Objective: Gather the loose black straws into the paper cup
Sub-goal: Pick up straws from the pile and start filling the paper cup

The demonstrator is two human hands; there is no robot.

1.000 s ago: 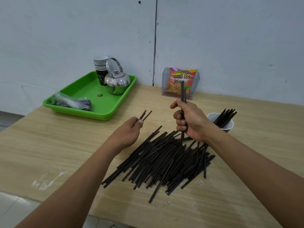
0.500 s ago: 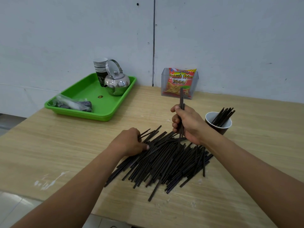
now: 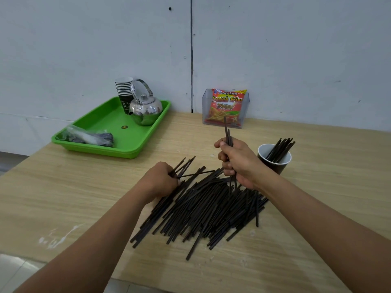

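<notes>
A big pile of loose black straws (image 3: 207,210) lies on the wooden table (image 3: 63,193) in front of me. My right hand (image 3: 239,163) grips a few straws upright over the pile's far edge. My left hand (image 3: 160,178) pinches several straws at the pile's upper left end; their tips fan out beyond my fingers. The black paper cup (image 3: 275,159) with a white inside stands just right of my right hand and holds several straws leaning to the right.
A green tray (image 3: 135,142) at the back left carries a steel kettle (image 3: 146,108), a stack of paper cups (image 3: 123,92) and a plastic bag (image 3: 88,137). A clear holder with a snack packet (image 3: 227,106) stands against the wall. The table's front edge is near.
My left hand came down from above the table onto the pile and took hold of more straws. My right hand stayed over the pile with its upright straws.
</notes>
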